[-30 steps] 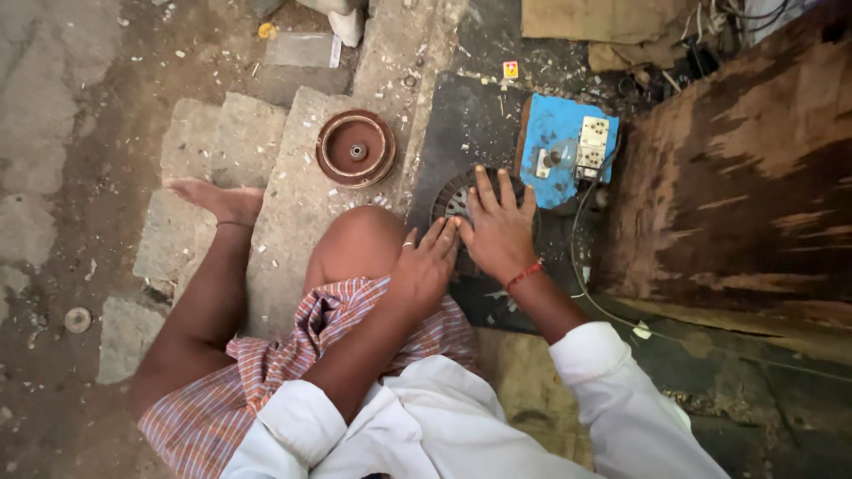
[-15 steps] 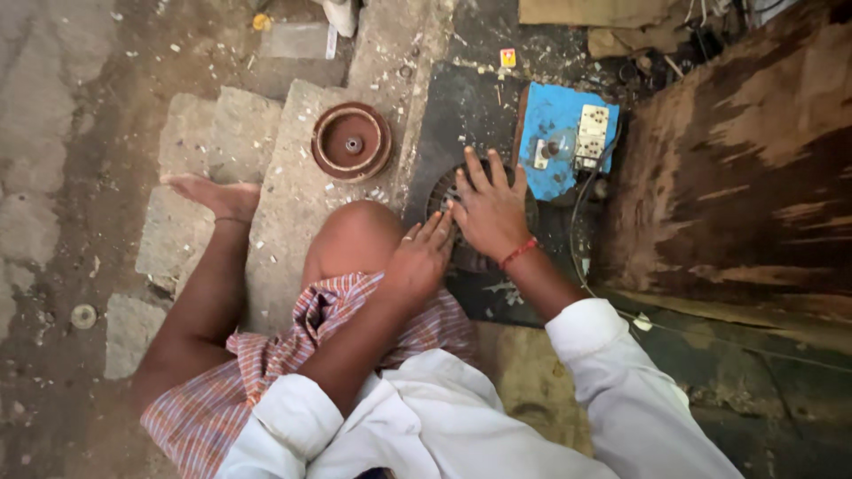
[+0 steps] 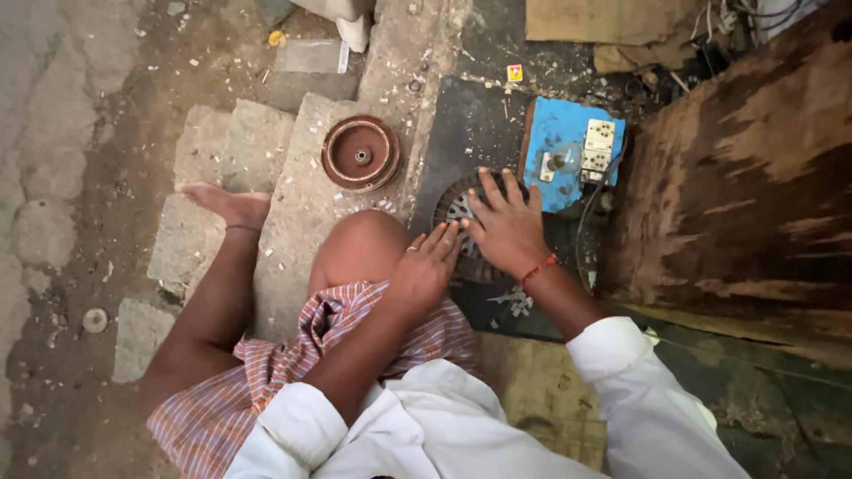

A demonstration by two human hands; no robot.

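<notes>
Both hands are working on a round stator, a dark ring with wound coils, which is lying flat on a dark slab on the floor, directly under the right hand and just ahead of the left. The right hand is lying flat on the stator with fingers spread wide, pressing down and covering most of its right half; it is gripping nothing. The left hand is resting beside it, fingers loosely extended and slightly parted, the tips touching the near left rim of the stator; it is holding nothing either. By my judgement the step in hand is steadying and feeling over the winding, not lifting it. A next move would call for one hand pinning the ring firmly while the other gets fingertips onto the coils or under the rim, as the ring is sitting flush on the slab. Just beyond the right hand's fingertips a blue switchboard is lying, with a cable trailing from it past the right wrist. Beyond the left hand, well apart, a brown round cover is sitting on a concrete block. A bare knee is touching the left hand's near side.
</notes>
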